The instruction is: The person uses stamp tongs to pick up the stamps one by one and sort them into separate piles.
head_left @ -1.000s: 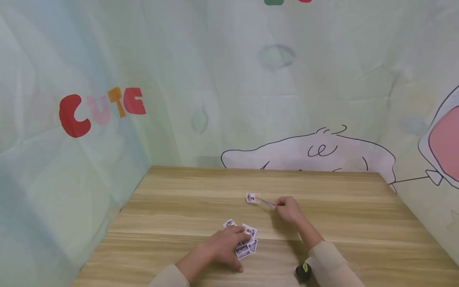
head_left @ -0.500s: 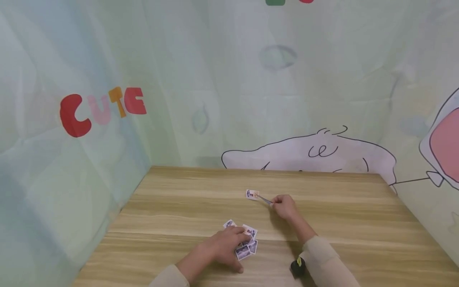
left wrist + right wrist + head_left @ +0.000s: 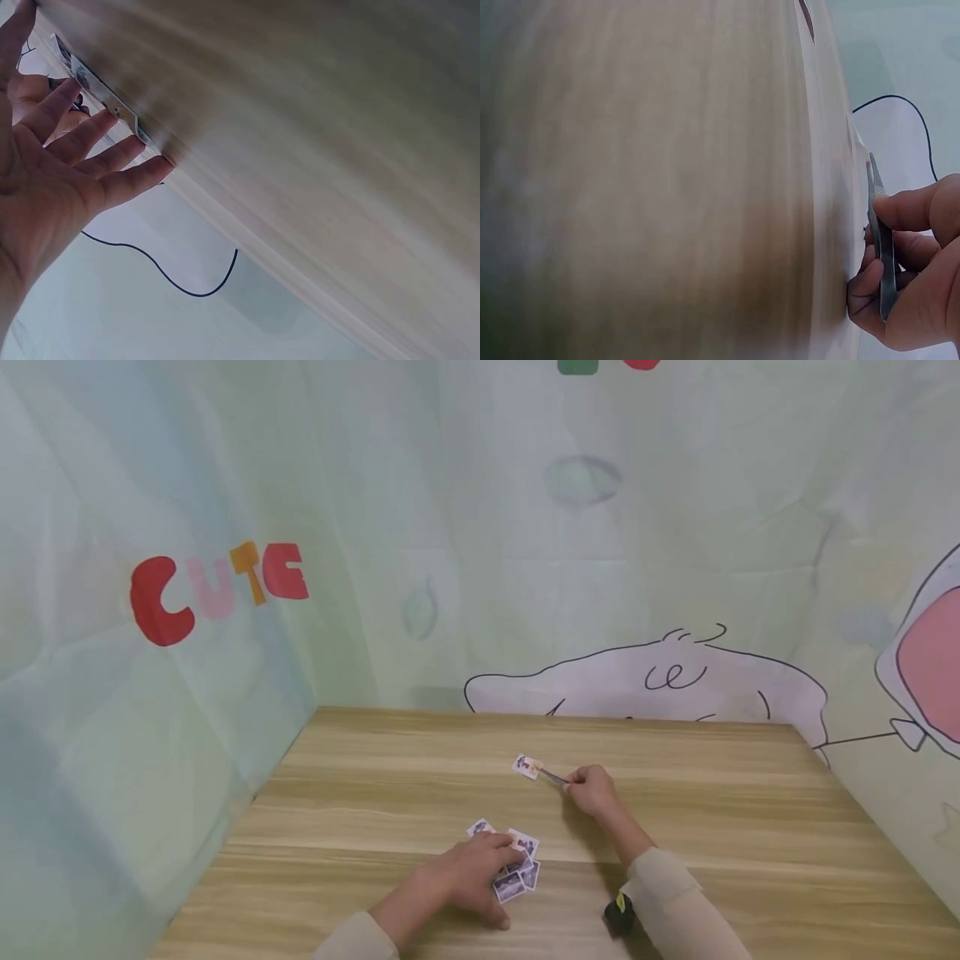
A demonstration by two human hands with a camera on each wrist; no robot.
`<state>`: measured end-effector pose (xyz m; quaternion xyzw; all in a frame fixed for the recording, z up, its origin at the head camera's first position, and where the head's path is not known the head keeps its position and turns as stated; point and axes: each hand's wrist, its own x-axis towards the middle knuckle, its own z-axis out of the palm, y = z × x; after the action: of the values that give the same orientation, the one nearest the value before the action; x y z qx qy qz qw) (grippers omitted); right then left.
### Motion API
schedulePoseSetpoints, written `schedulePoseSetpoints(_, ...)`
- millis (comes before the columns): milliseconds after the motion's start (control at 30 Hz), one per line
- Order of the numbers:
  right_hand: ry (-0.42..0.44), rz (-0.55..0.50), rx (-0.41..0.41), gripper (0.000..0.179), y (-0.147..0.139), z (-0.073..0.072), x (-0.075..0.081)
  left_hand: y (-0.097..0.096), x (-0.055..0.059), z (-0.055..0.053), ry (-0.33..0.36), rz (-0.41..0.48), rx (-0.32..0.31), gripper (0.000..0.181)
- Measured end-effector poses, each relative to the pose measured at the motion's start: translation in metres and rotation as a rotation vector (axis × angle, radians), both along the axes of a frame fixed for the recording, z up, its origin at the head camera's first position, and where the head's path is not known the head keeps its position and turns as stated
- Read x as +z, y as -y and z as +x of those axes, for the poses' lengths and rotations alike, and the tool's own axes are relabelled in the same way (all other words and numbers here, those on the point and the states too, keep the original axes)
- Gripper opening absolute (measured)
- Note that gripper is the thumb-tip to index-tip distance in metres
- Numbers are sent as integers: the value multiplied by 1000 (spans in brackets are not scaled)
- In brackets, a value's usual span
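Pale green backdrop [image 3: 480,543] rises behind the far edge of the surface [image 3: 360,785] and along its left and right sides. Surface wood-grained. On the backdrop: a white outlined cartoon head [image 3: 592,685] at the far edge, a pink balloon [image 3: 933,664] far right, coloured letters [image 3: 142,602] reading CUTE on the left.

Two light sleeves [image 3: 678,902] come in from the near side. Hands next. Left hand [image 3: 468,870]: spread palm-down at near centre, fingers mostly straight, fingertips on a loose pile of cards [image 3: 509,887] and hiding part of it; full count cannot be told. Gripping none, by the left wrist view. Right hand [image 3: 595,791]: farther out and to the right, fingers bent, thumb and fingers pinching tweezers [image 3: 885,247].

Black object [image 3: 618,916] with a yellow mark: close against the right sleeve, near side, right of the pile.

Pile: small printed pictures, white borders, overlapping at odd angles. Tweezers point left, tips at the right end of a lone card [image 3: 525,765], beyond the pile. Whether they clasp it or merely touch: cannot tell.
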<state>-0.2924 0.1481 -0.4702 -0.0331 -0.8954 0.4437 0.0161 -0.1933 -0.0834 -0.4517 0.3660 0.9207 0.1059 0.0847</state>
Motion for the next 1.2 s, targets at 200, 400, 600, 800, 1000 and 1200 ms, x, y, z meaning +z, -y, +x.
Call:
schedulePoseSetpoints(200, 4, 23, -3, 7, -1, 2, 0, 0, 1, 1, -14, 6, -11, 81)
schedulePoseSetpoints(400, -5, 32, 9, 8, -3, 7, 3, 2, 1, 1, -14, 9, -4, 81)
schedulePoseSetpoints(600, -26, 24, 25, 7, -8, 18, 7, 1, 0, 1, -9, 12, -6, 82)
schedulePoseSetpoints(800, -25, 35, 51, 7, -11, 24, 9, -2, -2, 1, -1, 4, 1, 82)
schedulePoseSetpoints(1000, -22, 15, 82, 8, -12, 34, 13, 1, -1, 3, -18, 7, -1, 78)
schedulePoseSetpoints(1200, -11, -62, 121, 6, -16, 52, 10, 8, 2, 4, -60, 23, -23, 74)
